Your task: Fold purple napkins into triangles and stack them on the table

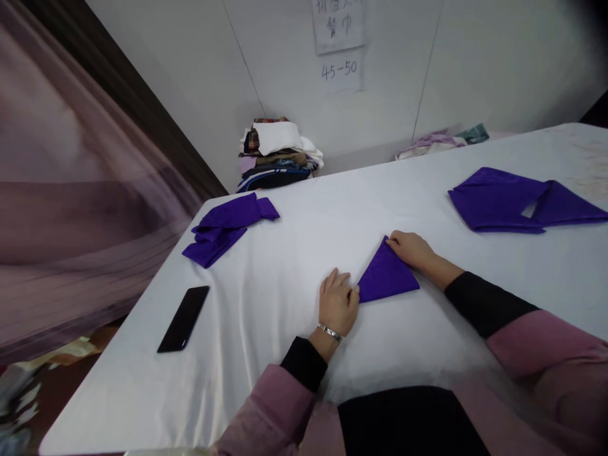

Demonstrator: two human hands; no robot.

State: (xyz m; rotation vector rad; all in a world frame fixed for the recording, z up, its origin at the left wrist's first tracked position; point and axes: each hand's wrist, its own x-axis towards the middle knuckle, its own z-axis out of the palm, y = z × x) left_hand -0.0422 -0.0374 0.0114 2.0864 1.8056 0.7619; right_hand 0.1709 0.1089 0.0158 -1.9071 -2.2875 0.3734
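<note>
Two hands on one purple cloth, folded to a triangle, lying flat well in from the far edge of the white surface. Right hand: pinching the triangle's top corner. Left hand: thumb at its left corner, fingers loosely spread; can't tell if gripping. Second cloth rumpled at far left corner. Phone by left edge. Third cloth toward far edge, right side. Clothes stacked beyond far edge.
</note>
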